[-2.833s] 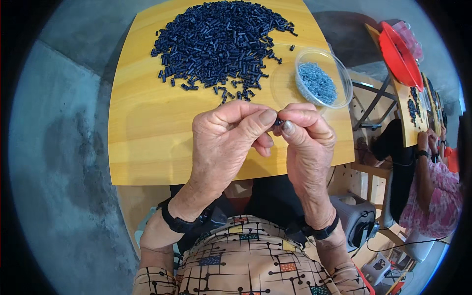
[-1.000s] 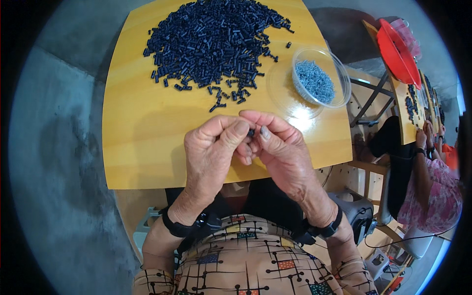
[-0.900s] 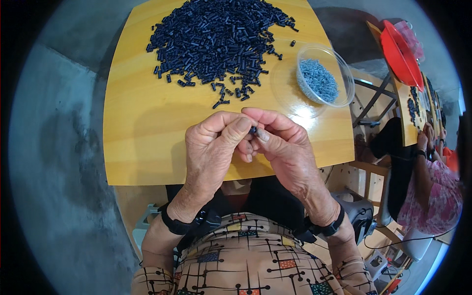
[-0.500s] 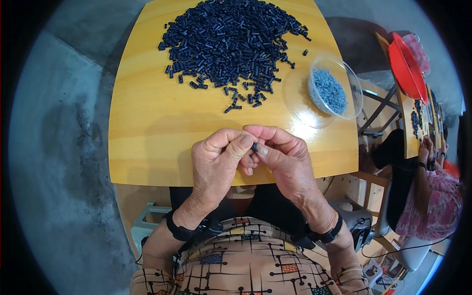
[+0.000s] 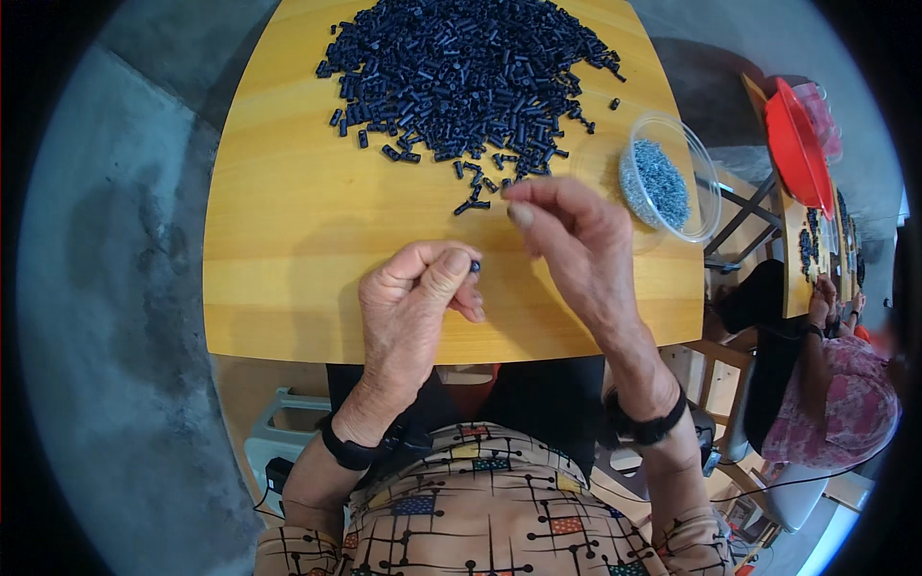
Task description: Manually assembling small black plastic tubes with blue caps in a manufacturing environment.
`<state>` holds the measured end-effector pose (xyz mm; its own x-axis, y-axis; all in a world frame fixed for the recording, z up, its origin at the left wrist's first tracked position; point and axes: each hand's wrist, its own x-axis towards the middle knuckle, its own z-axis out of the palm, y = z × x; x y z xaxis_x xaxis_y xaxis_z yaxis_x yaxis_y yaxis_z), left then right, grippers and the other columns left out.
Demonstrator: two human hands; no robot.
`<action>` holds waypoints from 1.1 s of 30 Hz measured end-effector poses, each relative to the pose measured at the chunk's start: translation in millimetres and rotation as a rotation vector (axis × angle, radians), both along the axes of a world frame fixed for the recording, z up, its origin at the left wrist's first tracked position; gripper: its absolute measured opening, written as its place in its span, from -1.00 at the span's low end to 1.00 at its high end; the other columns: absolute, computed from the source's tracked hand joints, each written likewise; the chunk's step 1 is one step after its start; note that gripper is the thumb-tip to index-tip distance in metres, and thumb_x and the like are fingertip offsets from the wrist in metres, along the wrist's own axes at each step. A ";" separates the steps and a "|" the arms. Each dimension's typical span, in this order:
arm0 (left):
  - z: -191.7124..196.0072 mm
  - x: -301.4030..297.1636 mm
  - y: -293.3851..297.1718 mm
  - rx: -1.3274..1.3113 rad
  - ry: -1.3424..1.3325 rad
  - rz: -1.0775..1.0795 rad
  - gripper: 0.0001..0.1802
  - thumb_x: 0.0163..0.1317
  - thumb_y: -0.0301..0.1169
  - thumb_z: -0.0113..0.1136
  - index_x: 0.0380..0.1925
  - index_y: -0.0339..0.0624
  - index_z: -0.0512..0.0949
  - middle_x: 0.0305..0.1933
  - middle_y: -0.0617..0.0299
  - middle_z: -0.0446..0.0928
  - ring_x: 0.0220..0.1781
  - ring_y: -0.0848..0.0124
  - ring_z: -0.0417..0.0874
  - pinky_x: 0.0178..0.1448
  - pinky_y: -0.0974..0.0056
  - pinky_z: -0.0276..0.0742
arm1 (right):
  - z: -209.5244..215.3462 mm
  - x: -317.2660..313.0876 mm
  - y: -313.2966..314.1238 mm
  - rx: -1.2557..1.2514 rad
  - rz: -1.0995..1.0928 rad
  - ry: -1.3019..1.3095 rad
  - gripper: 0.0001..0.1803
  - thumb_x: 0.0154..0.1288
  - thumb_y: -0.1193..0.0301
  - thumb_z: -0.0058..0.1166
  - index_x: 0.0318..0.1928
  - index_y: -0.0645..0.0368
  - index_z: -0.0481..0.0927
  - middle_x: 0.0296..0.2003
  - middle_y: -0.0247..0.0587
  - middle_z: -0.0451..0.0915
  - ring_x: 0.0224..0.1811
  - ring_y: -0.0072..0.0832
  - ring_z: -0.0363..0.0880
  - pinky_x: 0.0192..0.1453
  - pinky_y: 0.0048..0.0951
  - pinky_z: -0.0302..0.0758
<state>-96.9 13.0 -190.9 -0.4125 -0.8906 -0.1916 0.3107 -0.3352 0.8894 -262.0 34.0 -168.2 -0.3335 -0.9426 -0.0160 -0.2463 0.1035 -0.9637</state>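
Observation:
My left hand [image 5: 408, 293] is closed, pinching a small black plastic cylinder [image 5: 475, 267] between thumb and forefinger, one end of it showing past the fingertips. To its right, my right hand [image 5: 581, 250] is raised over the table, slightly blurred. Its thumb and forefinger are a little apart, and nothing shows between them. Just beyond those fingertips lie a few loose pieces at the near edge of a big heap of black plastic cylinders [image 5: 461, 86]. Right of my right hand stands a clear round plastic tub [image 5: 706, 197] holding many small silvery metal parts [image 5: 661, 182], probably screws.
The yellow wooden table [image 5: 279, 250] carries the heap and the tub. At the right, a red basin [image 5: 799, 144] rests by another table, where a person in a pink patterned top [image 5: 836, 408] sits with hands near black pieces. A pale green stool [image 5: 279, 432] stands below left.
My right hand has let go of the black cylinder and moved up and to the right, away from my left hand. My left hand keeps the piece, shifted slightly left.

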 end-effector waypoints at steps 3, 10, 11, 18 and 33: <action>-1.8 4.4 -6.2 0.055 0.017 0.034 -0.76 0.27 -0.31 0.14 -0.29 -0.30 0.55 -0.47 0.25 0.48 -0.51 0.56 0.47 -0.42 0.46 0.46 | -9.9 -5.8 -26.9 -0.203 0.057 0.606 -0.86 0.06 0.51 0.19 -0.33 0.27 0.57 -0.46 -0.13 0.52 -0.44 -0.31 0.54 -0.38 -0.37 0.47; -3.7 10.7 -10.2 0.088 0.131 0.011 -0.76 0.27 -0.35 0.14 -0.22 -0.35 0.55 -0.46 0.21 0.55 -0.47 0.51 0.58 -0.32 0.43 0.57 | -21.9 -1.0 -38.9 -0.163 0.065 0.803 -0.89 0.00 0.54 0.20 -0.40 0.22 0.56 -0.49 -0.14 0.50 -0.45 -0.25 0.53 -0.38 -0.32 0.45; -3.1 10.5 -10.5 0.091 0.132 0.011 -0.76 0.27 -0.35 0.14 -0.22 -0.35 0.55 -0.46 0.21 0.55 -0.47 0.51 0.58 -0.32 0.43 0.57 | -22.3 -0.8 -39.2 -0.160 0.066 0.803 -0.89 0.00 0.54 0.20 -0.40 0.22 0.56 -0.49 -0.14 0.50 -0.45 -0.25 0.53 -0.38 -0.32 0.45; -7.4 14.1 -16.5 0.076 0.189 -0.027 -0.79 0.27 -0.41 0.13 -0.19 -0.33 0.55 -0.38 0.19 0.56 -0.40 0.50 0.59 -0.27 0.41 0.58 | -17.3 -5.3 -30.9 -0.191 0.020 0.483 -0.90 0.10 0.52 0.17 -0.38 0.24 0.51 -0.51 -0.22 0.51 -0.54 -0.42 0.53 -0.47 -0.40 0.45; 20.8 9.3 1.6 -0.111 0.077 -0.078 -0.80 0.27 -0.44 0.12 -0.20 -0.38 0.53 -0.48 0.17 0.56 -0.47 0.48 0.60 -0.32 0.44 0.57 | 8.0 15.6 28.3 -0.122 0.188 -0.670 -0.87 0.15 0.60 0.17 -0.26 0.35 0.57 -0.47 -0.20 0.60 -0.46 -0.58 0.59 -0.40 -0.61 0.58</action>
